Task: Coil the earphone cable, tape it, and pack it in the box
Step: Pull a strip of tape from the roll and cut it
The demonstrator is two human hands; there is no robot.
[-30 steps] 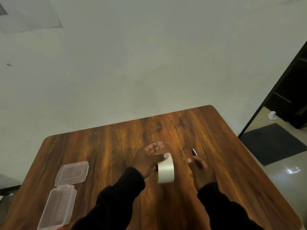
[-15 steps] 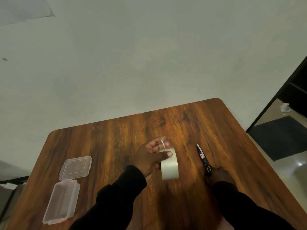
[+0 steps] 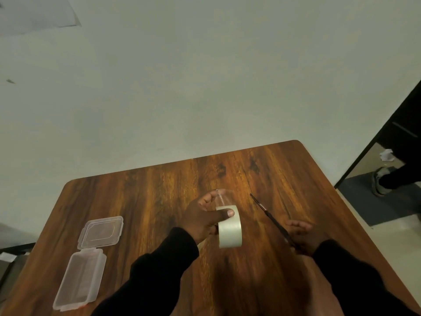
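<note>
My left hand grips a roll of clear tape above the middle of the wooden table, thumb on top of the roll. A short clear strip of tape stands up from the roll to my left fingertips. My right hand holds black scissors by the handles, blades together and pointing away to the upper left, just right of the roll. A clear plastic box lies open at the table's left, its hinged lid flat behind it. No earphone cable is visible.
A pale wall stands behind the table. At the right is a dark doorway with a dark floor mat, where a person's leg and shoe show. The table's right edge runs close to my right arm.
My right hand took up the scissors from the table and lifted them, blades now angled toward the tape. A person's foot appeared in the doorway. The left hand stays on the roll.
</note>
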